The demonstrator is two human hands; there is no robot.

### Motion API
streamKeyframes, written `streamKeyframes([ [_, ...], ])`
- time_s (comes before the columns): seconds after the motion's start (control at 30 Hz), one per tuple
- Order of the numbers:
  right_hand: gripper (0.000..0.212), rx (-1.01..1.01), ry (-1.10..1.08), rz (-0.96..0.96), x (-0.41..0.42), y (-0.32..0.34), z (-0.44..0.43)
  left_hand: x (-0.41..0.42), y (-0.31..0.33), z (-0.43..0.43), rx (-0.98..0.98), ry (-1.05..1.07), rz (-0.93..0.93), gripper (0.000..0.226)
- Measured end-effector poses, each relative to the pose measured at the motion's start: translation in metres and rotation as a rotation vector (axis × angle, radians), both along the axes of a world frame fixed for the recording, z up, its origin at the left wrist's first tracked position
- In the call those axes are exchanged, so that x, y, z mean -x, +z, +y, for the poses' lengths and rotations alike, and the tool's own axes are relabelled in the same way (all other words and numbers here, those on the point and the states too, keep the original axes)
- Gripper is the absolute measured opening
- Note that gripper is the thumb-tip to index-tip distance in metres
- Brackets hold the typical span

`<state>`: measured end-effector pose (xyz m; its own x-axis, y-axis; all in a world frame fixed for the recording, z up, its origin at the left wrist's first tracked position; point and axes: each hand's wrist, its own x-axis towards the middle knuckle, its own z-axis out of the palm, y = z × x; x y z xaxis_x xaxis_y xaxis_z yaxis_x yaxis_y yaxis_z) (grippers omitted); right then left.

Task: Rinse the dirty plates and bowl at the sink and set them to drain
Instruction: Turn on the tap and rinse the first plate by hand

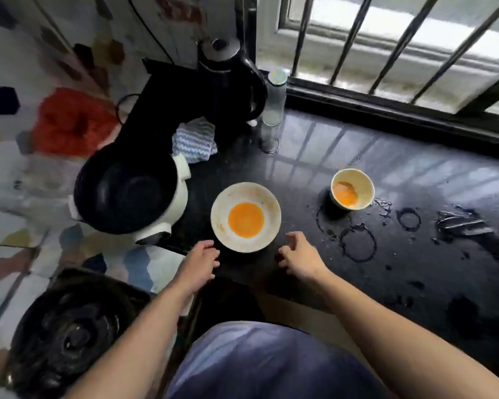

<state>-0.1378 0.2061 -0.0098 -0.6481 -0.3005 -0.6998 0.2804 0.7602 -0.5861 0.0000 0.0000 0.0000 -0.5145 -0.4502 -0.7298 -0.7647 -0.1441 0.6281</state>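
A dark, glossy table runs under a barred window, its surface wet with water rings and scattered droplets on the right half. At the near edge sits a white plate, deep-sided, upright with its opening facing up; an orange pool lies in its centre and brownish smears mark the inner wall. It is round, so no long axis shows. Farther right and a little back stands a smaller cream bowl, also upright, with orange residue gathered on its left inner side; it is well apart from the plate.

Just left of the plate, nearly touching it, is a white cooker with a black inner pot, open on top. Behind that lie a blue-and-white striped cloth, a black kettle and a clear bottle standing upright near the window sill. A dark gas burner is at lower left, below table level.

The left hand hovers just beside the plate's near-left rim, fingers curled loosely, grip half spread and holding nothing. The right hand hangs near the plate's near-right rim, fingers bent and parted, grip likewise unfilled. Neither hand touches the plate. Nothing lies between the hands and the plate.
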Motion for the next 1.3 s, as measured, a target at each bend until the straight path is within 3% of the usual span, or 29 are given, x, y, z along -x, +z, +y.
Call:
streamKeyframes([
  [0.13,0.06,-0.034,-0.078,-0.011,0.042,0.009,-0.036,0.036,-0.009,-0.032,-0.049,0.084,-0.002,0.051],
  [0.33,0.034,-0.049,0.001,0.013,0.06,0.012,-0.056,0.056,-0.014,-0.042,-0.01,-0.084,0.016,0.047],
  [0.53,0.022,-0.003,-0.123,0.026,0.051,0.014,-0.018,0.067,0.006,-0.025,-0.011,-0.195,0.037,0.045],
  [0.83,0.024,0.013,-0.426,0.09,-0.004,0.043,0.146,0.08,0.03,0.098,-0.073,-0.505,0.107,0.042],
  [1.07,0.023,0.031,-0.777,0.167,-0.082,0.068,0.322,0.076,0.04,0.272,-0.155,-0.715,0.225,0.045],
  [1.3,0.034,-0.031,-1.039,0.232,-0.146,0.088,0.479,0.066,0.054,0.439,-0.272,-0.942,0.228,0.053],
])
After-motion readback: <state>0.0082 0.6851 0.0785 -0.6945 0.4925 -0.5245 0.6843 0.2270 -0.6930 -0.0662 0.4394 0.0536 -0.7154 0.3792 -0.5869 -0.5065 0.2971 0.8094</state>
